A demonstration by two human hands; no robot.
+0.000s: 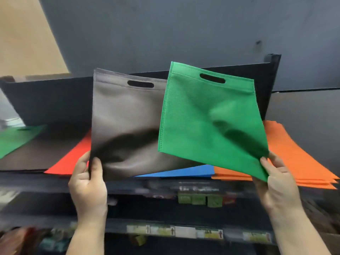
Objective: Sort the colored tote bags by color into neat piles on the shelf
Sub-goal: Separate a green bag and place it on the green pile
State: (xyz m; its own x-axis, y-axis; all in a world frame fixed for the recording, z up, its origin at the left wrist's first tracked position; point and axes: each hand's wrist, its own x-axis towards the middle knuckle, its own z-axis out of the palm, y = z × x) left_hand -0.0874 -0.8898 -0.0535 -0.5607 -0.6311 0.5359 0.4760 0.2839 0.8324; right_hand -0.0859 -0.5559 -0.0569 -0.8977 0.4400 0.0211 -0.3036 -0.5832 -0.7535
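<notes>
**Sorting partly done; two bags in hand**

A grey bag [127,124] is held up at centre frame, its lower left corner pinched by the left hand [88,183]. A green bag [207,118] is held just right of it, overlapping the grey one's right edge, its lower right corner pinched by the right hand [277,183]. Neither is yet placed.

On the shelf [36,157] behind, some sorting is judged done: an orange pile [294,153] of several bags is stacked at right, its edges slightly fanned. A red bag [73,159] lies left of centre, a blue bag [184,172] shows below the held pair, and another green bag [16,138] lies at far left. How many lie under red and blue cannot be told.

Remaining, by judgement: the green one to be laid at far left, a grey place started, piles squared.

Containers: a dark bin [55,100] stands at the back of the shelf; its contents are hidden.
</notes>
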